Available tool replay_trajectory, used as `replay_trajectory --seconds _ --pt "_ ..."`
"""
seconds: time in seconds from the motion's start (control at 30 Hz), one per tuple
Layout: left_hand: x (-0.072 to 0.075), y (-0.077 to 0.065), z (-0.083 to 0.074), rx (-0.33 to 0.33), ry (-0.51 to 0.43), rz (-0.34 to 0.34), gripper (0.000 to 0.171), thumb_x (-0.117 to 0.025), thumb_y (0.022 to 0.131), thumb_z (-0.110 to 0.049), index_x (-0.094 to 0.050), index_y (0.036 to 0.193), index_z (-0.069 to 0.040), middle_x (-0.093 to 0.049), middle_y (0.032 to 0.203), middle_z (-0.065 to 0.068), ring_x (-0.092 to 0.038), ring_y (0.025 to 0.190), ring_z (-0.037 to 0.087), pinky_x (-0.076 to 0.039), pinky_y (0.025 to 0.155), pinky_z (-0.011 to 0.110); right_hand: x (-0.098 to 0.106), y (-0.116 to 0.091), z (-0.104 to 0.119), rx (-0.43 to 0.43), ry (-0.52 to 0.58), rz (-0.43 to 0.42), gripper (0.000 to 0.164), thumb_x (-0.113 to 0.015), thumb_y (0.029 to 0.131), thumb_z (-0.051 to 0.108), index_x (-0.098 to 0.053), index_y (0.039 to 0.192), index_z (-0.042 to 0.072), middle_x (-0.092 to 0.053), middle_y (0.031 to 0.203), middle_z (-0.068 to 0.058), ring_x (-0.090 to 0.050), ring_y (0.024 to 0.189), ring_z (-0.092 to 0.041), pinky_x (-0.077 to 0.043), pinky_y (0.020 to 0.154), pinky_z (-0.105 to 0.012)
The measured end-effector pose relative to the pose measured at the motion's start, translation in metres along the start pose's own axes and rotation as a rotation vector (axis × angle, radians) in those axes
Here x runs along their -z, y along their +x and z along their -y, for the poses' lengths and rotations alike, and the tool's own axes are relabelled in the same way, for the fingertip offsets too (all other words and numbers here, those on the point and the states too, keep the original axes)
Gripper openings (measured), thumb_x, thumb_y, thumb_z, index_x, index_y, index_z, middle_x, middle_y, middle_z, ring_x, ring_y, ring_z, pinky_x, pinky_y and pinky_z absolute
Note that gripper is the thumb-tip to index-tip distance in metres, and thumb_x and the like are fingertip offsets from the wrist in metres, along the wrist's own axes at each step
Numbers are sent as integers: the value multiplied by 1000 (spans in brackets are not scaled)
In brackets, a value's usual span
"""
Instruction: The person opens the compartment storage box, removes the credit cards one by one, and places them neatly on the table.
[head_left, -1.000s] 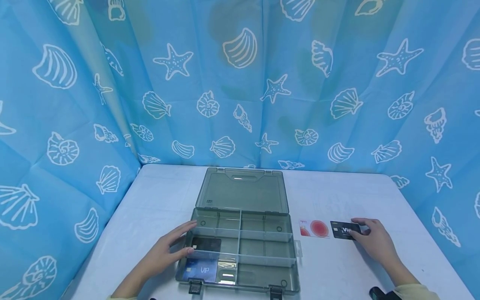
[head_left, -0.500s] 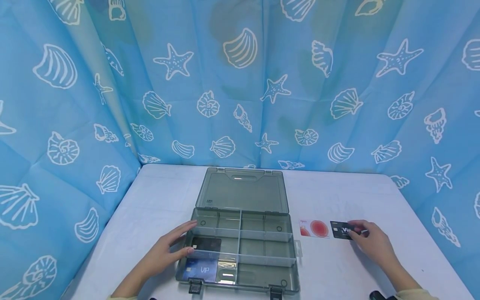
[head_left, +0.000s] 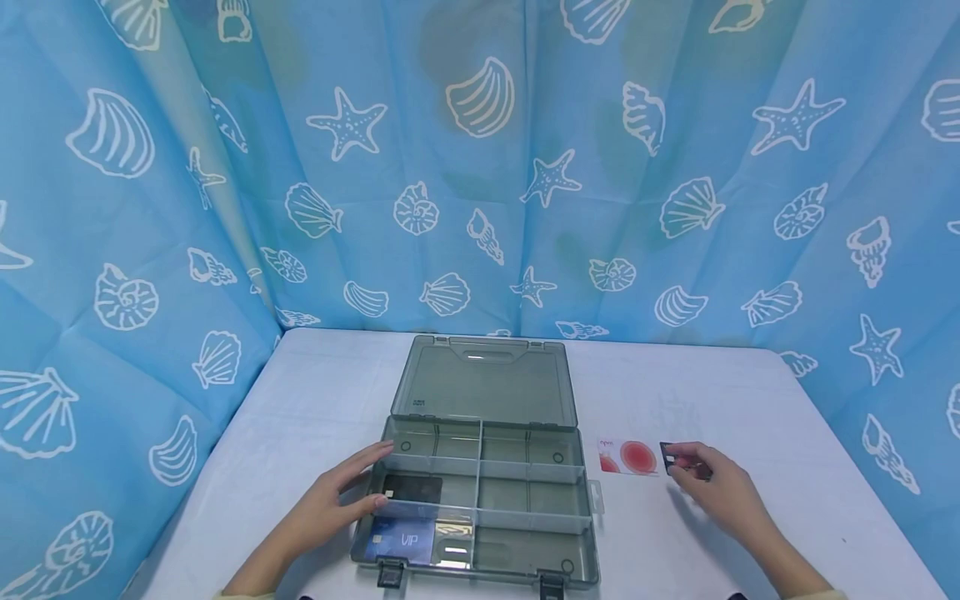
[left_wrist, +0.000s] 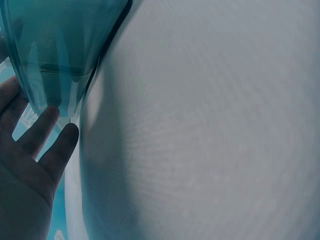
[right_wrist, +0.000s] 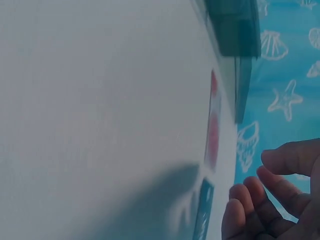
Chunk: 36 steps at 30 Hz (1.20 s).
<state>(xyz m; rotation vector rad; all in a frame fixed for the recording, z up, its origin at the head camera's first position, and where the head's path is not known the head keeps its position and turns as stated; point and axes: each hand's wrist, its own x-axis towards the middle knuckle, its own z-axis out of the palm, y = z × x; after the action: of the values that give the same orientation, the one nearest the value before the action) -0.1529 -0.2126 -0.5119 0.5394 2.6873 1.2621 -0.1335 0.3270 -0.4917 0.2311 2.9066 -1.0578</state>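
Observation:
In the head view, my left hand (head_left: 327,503) rests at the left wall of a dark, see-through divided plastic box (head_left: 536,546), fingers extended and touching its side. The lid is thrown back. A dark card (head_left: 414,488) lies in its left middle compartment, and a blue VIP card (head_left: 397,535) next to a gold piece (head_left: 453,542) in the left front one. My right hand (head_left: 716,483) hovers over a black card (head_left: 666,457), hiding most of it. In the right wrist view, the hand (right_wrist: 280,200) is clear of the table, fingers loosely bent around nothing.
A white and red card (head_left: 628,457) lies between the box and the black card. The white table (head_left: 315,400) is bounded by a blue seashell curtain (head_left: 480,167) at the back and both sides. Two latches (head_left: 552,585) hang at the box's front.
My right hand has moved left from the black card's right end until it covers most of that card. The cards and my left hand have stayed in place.

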Motion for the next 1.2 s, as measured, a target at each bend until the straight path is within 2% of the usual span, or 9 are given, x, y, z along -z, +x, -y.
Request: replay_trajectory --seconds 0.23,0.47,0.73,1.07,1.2 --pt "0 0 -1 2 0 -1 69 -76 92 -37 -49 153 -19 -41 161 4 -36 148 34 -38 115 57 -9 -11 19 62 17 26 37 -70 96 19 -64 130 3 -67 104 -5 -65 97 -25 -56 65 -23" --pt "0 0 -1 7 -3 -1 70 -77 91 -36 -49 152 -18 -41 160 4 -36 148 34 -38 115 57 -17 -18 35 80 22 52 36 -72 95 17 -66 128 3 -71 109 -7 -68 98 -24 -62 79 -35" --pt "0 0 1 3 -9 5 69 -77 92 -36 -49 152 -18 -41 160 3 -36 148 33 -38 116 56 -23 -25 50 105 97 99 33 -74 93 15 -68 123 2 -71 101 0 -66 91 -17 -57 72 -22" --pt "0 1 1 19 -8 7 70 -76 91 -39 -48 153 -20 -40 161 2 -35 148 33 -36 117 57 -28 -35 72 159 199 179 36 -74 93 13 -68 128 5 -72 104 -2 -65 89 -13 -58 78 -18" --pt "0 1 1 19 -7 8 70 -76 92 -40 -48 153 -20 -40 161 2 -35 149 33 -36 117 56 -28 -37 77 224 247 221 37 -74 93 14 -67 128 3 -73 106 -5 -66 90 -11 -58 80 -19"
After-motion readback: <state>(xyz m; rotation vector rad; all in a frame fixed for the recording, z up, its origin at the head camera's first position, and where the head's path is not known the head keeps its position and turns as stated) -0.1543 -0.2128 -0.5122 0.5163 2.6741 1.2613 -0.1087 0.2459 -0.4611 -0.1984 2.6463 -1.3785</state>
